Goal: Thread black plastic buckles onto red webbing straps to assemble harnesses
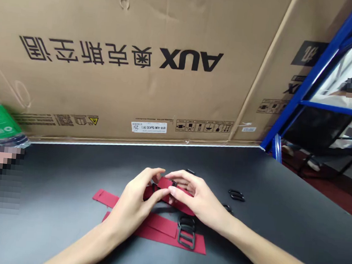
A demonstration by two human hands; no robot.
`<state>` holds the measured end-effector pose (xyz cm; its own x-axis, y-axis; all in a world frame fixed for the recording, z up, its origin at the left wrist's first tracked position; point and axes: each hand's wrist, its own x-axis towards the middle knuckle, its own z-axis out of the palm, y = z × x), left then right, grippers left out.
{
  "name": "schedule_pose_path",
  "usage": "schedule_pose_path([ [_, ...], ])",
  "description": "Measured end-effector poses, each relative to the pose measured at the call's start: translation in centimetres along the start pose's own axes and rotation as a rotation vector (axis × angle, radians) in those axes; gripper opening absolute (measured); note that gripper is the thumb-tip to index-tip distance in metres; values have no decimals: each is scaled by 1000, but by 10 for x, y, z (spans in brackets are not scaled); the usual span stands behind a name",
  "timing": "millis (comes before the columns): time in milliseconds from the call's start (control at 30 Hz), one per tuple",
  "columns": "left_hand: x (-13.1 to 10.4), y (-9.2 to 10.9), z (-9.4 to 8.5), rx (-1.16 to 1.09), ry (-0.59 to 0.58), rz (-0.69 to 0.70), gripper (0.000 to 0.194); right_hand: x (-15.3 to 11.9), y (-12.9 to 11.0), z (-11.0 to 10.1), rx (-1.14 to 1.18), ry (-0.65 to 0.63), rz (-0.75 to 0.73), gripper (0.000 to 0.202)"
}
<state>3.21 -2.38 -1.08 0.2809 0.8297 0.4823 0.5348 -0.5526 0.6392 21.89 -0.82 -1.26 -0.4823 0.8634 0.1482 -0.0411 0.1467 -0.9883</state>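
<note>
Both hands meet over the dark table. My left hand (139, 192) pinches a red strap (165, 183) with black buckle parts on it. From the other side, my right hand (190, 191) grips the same strap near a small black buckle (173, 185), which the fingers partly hide. Below them lies another red strap (160, 230), with a black slide buckle (186, 237) on top near its right end. The end of a red strap (105, 198) sticks out to the left of my left hand.
Black buckles (236, 195) lie right of my hands, one beside my right wrist. A large cardboard box (120, 89) stands behind the table (66, 171). At left is a green-labelled bottle (0, 125); at right, a blue frame (305, 86) and a seated person.
</note>
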Motion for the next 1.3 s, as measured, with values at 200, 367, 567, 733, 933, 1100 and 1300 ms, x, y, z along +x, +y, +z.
schedule_pose_path([
  [200, 4, 4, -7, -183, 39, -119, 15, 4, 1, -5, 129, -8, 59, 46],
  [367, 6, 3, -12, -204, 285, -174, 21, 6, 0, -8, 206, 33, 85, 44],
  [567, 2, 8, -7, -303, 265, -164, 25, 3, -3, -4, 224, 60, 119, 43],
  [733, -1, -1, -4, -1, 102, 88, 28, 0, 0, 4, 221, 38, 93, 40],
  [933, -3, -12, -4, 481, 10, 403, 41, -1, 0, 8, 269, 38, 31, 42],
  [1100, -4, -13, -3, 534, -1, 471, 40, 0, 2, 8, 266, 4, 37, 41],
  [1300, -6, -3, -5, 381, -73, 448, 48, 1, 3, 7, 234, 31, 70, 43],
])
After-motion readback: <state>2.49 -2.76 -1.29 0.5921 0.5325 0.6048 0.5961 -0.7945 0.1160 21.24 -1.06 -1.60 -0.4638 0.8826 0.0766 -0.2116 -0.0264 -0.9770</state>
